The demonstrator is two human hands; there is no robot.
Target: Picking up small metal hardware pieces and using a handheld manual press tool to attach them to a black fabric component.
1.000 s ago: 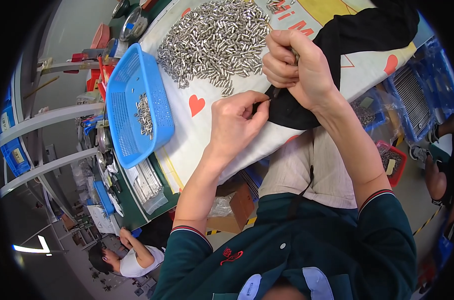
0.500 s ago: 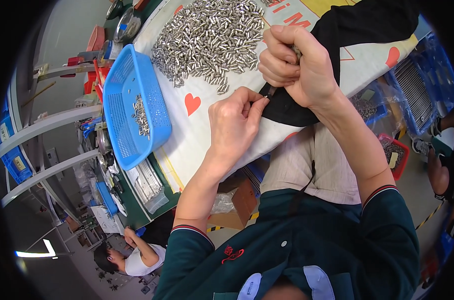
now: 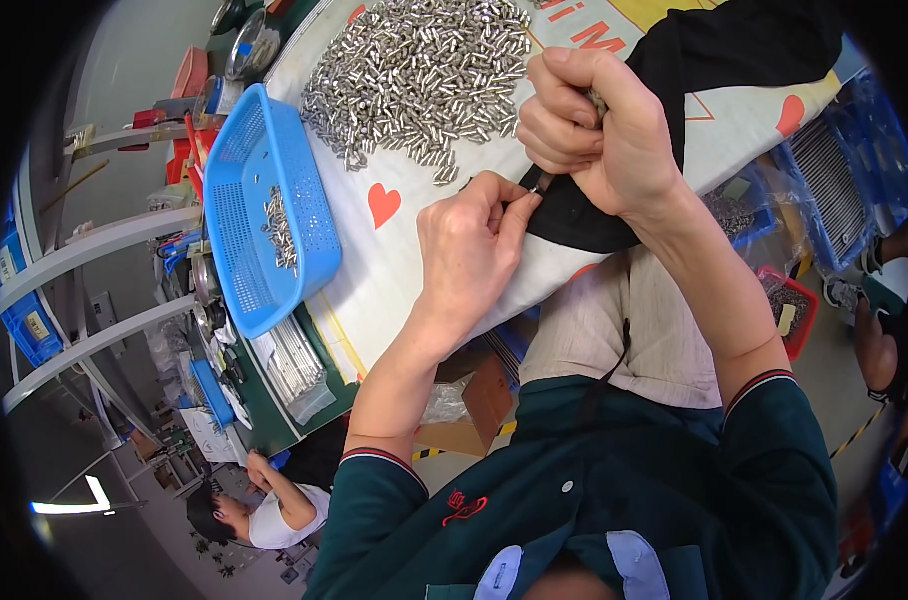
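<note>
My left hand [image 3: 467, 245] is closed, thumb and forefinger pinching a small silvery metal piece [image 3: 536, 191]. In a fist, my right hand [image 3: 609, 135] grips a slim tool. A dark, flat, blade-like tip [image 3: 544, 182] of it reaches down to the metal piece, while the handle is mostly hidden in my fingers. Under both hands lies a black cloth [image 3: 579, 222], which runs up to the far right of the table. Just beyond my left hand a large heap of small silvery metal cylinders [image 3: 414, 85] is spread on the white patterned table cover [image 3: 359, 290].
Left of the heap, a blue perforated basket [image 3: 321, 225] holds some of the same metal pieces. Bagged metal rods [image 3: 299, 370] lie near it. Blue crates [image 3: 824, 190] and a red bin [image 3: 799, 345] stand low on the right. Another person [image 3: 289, 510] sits at lower left.
Almost nothing differs. Both hands keep their place and grip at the metal piece, and the view has shifted very slightly.
</note>
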